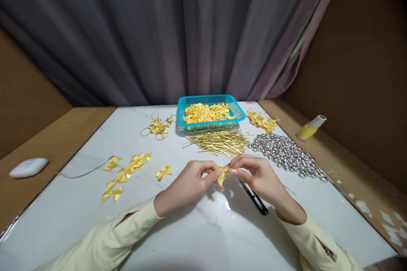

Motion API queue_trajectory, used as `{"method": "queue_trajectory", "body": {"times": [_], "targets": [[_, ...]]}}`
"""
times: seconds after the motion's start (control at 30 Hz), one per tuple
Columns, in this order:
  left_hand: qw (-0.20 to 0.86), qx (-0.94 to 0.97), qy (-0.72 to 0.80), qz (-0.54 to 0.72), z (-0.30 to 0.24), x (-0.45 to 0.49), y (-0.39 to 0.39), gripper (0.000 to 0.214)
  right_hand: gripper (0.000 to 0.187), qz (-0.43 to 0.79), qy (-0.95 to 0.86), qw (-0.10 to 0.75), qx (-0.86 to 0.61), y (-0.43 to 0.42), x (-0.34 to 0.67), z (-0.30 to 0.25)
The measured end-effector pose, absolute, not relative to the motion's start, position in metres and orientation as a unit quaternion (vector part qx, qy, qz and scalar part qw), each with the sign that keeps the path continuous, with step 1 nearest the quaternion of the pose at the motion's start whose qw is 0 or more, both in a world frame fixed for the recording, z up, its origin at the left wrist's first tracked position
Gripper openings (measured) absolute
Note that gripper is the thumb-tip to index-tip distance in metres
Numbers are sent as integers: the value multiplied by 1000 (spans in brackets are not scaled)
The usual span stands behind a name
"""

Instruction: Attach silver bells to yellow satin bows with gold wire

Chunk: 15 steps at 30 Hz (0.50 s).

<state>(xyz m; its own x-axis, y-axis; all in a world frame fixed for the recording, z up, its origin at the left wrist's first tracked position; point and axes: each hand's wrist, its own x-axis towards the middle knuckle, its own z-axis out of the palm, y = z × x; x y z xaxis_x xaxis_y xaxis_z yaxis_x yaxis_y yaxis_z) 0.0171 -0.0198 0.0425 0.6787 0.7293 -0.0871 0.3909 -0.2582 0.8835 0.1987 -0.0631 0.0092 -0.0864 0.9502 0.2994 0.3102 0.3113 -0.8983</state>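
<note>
Left hand [190, 180] and right hand [262, 175] are close together, thumbs and fingertips pinched on opposite sides of one yellow bow [223, 174], above the surface [197, 237]. Step in hand, as judged: two-handed fingertip work on this bow. Whether a gold strand is also gripped cannot be determined.

Reference positions: gold strands [219, 142] directly beyond the hands; blue basket [210, 125] behind them; silver pieces [286, 154] beyond and right of the right hand; black tool [256, 200] beneath the right hand; loose bow [163, 172] left of the left hand.

Next move calls for, as judged: steady left pinch, fine right-fingertip adjustment, without flattening the loops.
</note>
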Motion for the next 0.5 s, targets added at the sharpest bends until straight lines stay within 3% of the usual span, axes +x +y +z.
{"method": "queue_trajectory", "body": {"times": [0.5], "targets": [[643,644,382,159,32,20,-16,29,16,199,-709,470,-487,-67,188,6]]}}
